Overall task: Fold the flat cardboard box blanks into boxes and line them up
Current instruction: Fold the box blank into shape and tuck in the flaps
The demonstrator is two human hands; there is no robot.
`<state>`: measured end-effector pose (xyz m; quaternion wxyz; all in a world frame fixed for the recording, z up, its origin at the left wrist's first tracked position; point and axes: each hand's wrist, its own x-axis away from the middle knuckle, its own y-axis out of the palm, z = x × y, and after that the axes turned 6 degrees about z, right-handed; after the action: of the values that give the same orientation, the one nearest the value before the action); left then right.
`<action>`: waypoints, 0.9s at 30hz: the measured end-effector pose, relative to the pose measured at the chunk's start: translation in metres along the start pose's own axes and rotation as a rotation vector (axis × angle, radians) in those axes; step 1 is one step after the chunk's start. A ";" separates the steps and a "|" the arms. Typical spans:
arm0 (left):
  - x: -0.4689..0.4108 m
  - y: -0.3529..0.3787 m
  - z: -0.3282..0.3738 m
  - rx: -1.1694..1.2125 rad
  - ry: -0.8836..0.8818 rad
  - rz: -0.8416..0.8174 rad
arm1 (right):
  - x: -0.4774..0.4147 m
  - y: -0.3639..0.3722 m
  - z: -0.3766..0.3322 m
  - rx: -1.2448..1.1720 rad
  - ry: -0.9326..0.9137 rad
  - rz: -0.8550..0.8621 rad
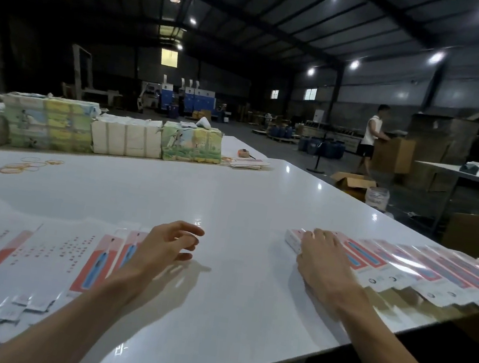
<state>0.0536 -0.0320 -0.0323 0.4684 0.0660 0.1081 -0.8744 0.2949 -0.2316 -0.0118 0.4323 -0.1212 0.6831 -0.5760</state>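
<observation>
Because the flat blanks (40,252) are thin printed card with a glossy face, I judge them light, springy along their creases and apt to slide on the smooth white table (230,192). They would likely crease if pinched hard in the middle, so the safest hold looks to be at a long edge or near a scored fold, thumb on top and fingers slipped beneath. They lie in an overlapping spread at about 8 o'clock of the view, the nearest pink-and-blue blank (93,265) partly hidden behind the left wrist. The folded boxes (433,275) run in an overlapping row from about 3 o'clock out toward the table's edge. Being hollow and light, they would probably shift as a chain if one were nudged, so pressure from above rather than from the side seems wise. The left hand (162,247) seems to hover just above the table near 6 o'clock, beside the blanks, palm turned inward, fingers loosely curled and thumb apart, holding nothing. The right hand (322,262) lies palm down on the 9 o'clock end of the row, fingers straight and close together, steadying rather than gripping, its fingertips near the far edge of the end box (293,240).
</observation>
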 end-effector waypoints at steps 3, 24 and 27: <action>0.001 0.001 0.001 -0.101 0.066 0.000 | -0.025 -0.006 -0.043 -0.137 -0.072 0.065; 0.004 -0.089 0.088 -1.352 -0.184 -0.057 | -0.051 0.049 -0.170 -0.500 -0.308 0.101; 0.016 -0.113 0.092 -1.581 -0.286 -0.032 | -0.053 0.051 -0.169 -0.562 -0.283 0.107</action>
<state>-0.0509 -0.0075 0.0675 0.3731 -0.3995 0.6350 -0.5459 0.2201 -0.0656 -0.0394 0.5023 -0.2787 0.7539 -0.3189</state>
